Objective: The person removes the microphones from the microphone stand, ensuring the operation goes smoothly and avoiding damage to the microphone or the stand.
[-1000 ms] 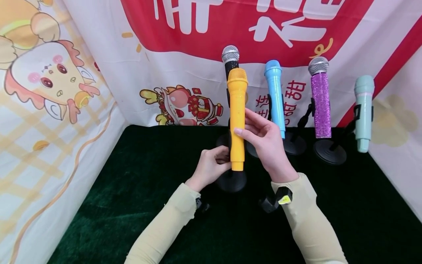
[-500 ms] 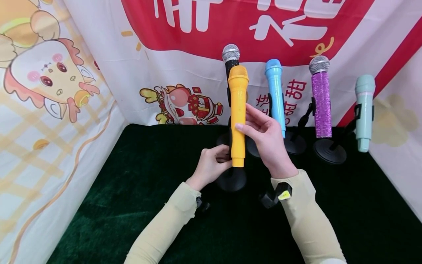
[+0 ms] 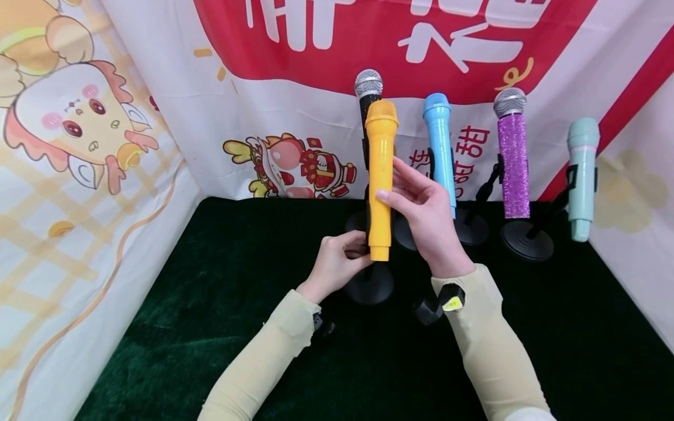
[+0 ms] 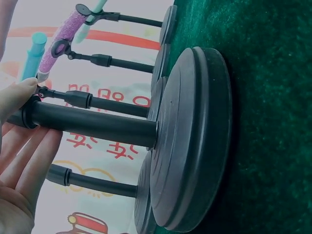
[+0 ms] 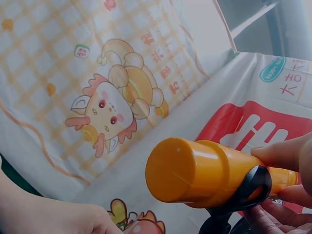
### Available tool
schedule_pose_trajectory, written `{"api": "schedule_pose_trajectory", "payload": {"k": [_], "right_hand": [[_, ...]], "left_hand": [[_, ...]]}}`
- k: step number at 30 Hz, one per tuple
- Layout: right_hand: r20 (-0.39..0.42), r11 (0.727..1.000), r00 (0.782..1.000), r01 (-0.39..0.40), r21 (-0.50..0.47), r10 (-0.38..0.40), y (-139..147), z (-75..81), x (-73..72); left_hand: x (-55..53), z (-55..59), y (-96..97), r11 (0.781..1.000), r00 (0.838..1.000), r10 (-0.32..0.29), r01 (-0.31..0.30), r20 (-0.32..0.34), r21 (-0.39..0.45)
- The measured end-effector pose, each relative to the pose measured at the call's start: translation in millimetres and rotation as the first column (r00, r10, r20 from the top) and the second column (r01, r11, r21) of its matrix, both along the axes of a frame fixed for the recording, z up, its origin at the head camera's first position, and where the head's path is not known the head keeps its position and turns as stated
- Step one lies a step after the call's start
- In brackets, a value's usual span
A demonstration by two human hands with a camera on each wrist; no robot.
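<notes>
Where the stand (image 3: 370,286) rests, green cloth (image 3: 210,333): plush, likely soft enough to let a base (image 4: 178,156) rock a little. One stand, black, upright; base round and broad, probably its heaviest part; pole (image 4: 105,126) slim, stiff-looking, best taken high, just under the clip (image 5: 265,183), where my left hand (image 3: 337,263) holds it between thumb and fingers. One microphone (image 3: 382,158), yellow, head up, at the top of the stand, its handle within the clip; smooth and glossy, so perhaps slippery; I judge it light, hard, hollow plastic, the head the part to spare. Best hold: mid-handle, where my right hand (image 3: 429,222) has it in a narrow pinch, thumb in front, fingers round the far side. One clip, black, curved about the handle near its bottom end; presumably springy, liable to drag.
</notes>
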State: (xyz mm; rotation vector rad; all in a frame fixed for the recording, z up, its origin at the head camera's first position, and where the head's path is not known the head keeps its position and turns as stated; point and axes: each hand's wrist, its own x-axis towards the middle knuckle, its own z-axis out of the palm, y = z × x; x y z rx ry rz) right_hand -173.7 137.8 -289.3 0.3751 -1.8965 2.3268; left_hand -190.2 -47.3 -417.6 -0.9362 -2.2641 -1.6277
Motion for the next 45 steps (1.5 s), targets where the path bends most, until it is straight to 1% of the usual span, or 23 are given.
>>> {"api": "schedule_pose_trajectory", "payload": {"k": [9, 16, 22, 37, 42, 45], "right_hand": [[-0.014, 1.000, 1.000, 0.022, 0.018, -0.022, -0.3, 4.0, -3.4], [-0.024, 0.999, 0.999, 0.031, 0.023, -0.030, 0.0, 6.0, -5.7], [-0.023, 0.999, 0.999, 0.040, 0.028, -0.039, 0.1, 8.1, -7.4], [-0.044, 0.999, 0.999, 0.033, 0.025, -0.032, 0.2, 10.3, -14.2], [-0.034, 1.000, 0.999, 0.011, 0.019, -0.011, 0.4, 10.8, -14.6], [-0.018, 1.000, 1.000, -0.003, 0.021, 0.004, 1.0, 11.2, -13.8]], "left_hand": [[0.9, 1.6, -0.5, 1.000, 1.000, -0.003, 0.003, 0.010, -0.006], [2.5, 1.7, 0.4, 1.000, 1.000, -0.019, 0.019, 0.001, 0.004], [2.3, -0.1, 0.1, 1.000, 1.000, -0.011, 0.011, -0.007, -0.012], [2.5, -2.3, -0.3, 1.000, 1.000, -0.017, 0.017, -0.024, -0.004], [3.1, -0.9, -1.8, 1.000, 1.000, -0.030, 0.030, 0.002, -0.004], [3.3, 1.3, -2.3, 0.999, 0.998, -0.038, 0.038, 0.044, -0.010]]}}
